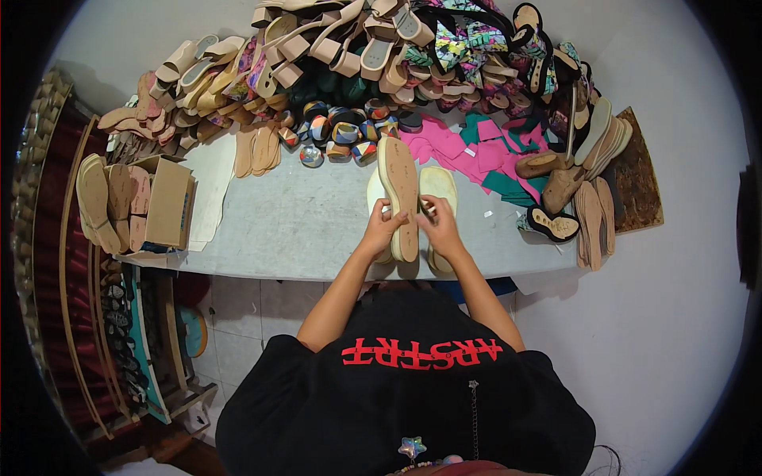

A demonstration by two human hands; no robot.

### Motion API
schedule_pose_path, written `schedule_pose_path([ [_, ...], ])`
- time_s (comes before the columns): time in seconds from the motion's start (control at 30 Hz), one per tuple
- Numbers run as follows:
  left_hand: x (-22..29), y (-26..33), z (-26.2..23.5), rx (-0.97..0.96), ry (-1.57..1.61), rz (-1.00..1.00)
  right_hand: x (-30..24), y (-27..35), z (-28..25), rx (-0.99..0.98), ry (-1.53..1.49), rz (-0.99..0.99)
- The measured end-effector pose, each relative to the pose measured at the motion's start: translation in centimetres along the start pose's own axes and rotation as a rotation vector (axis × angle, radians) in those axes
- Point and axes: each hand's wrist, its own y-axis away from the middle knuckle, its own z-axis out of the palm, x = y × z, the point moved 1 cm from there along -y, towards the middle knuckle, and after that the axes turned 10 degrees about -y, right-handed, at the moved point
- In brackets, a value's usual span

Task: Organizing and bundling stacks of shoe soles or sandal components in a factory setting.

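Observation:
Over the front middle of the table I hold a shoe sole [399, 178] with a tan top and a thick cream edge, its long side pointing away from me. My left hand [385, 230] is closed round its lower left side, the thumb lying across the tan face. My right hand [440, 226] is close by its right edge with the fingers curled in; a small dark spot shows at the fingertips, too small to name. Beneath lie a cream sole [439, 184] on the right and another cream sole [375, 190] on the left, partly covered by the held one.
Shoes [333, 47] are heaped along the back. Multicoloured patterned rolls [344, 132] and pink fabric pieces [452, 151] lie before them. A cardboard box [169, 202] with insoles stands left. Wooden shoe lasts [562, 186] and a brown board [641, 174] are at the right.

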Motion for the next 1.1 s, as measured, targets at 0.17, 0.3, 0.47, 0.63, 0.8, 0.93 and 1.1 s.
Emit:
schedule_pose_path([
  [0.17, 0.6, 0.1, 0.9, 0.039, 0.025, 0.036, -1.8, 0.3, 1.6, -0.068, -0.432, 0.315],
  [0.3, 0.6, -0.5, -0.1, 0.081, -0.081, 0.029, -0.1, -0.2, 0.9, -0.061, -0.495, 0.278],
  [0.47, 2.5, -0.4, -0.8, 0.054, 0.045, 0.026, 1.2, -0.4, -0.5, 0.032, -0.873, 0.511],
  [0.63, 2.4, -0.3, -3.6, 0.122, -0.079, -0.017, 2.9, -0.3, -2.2, 0.334, -0.476, 0.323],
  [0.8, 2.2, -0.6, -5.8, 0.359, -0.134, 0.013, 3.3, 0.1, -1.6, 0.355, -0.233, 0.334],
  [0.93, 1.9, -0.5, -7.3, 0.392, -0.132, -0.008, 1.2, -0.2, 1.7, 0.075, -0.544, 0.457],
  [1.1, 2.3, 0.0, -7.3, 0.413, -0.140, -0.021, 0.8, -0.6, 5.4, -0.083, -0.410, 0.510],
])
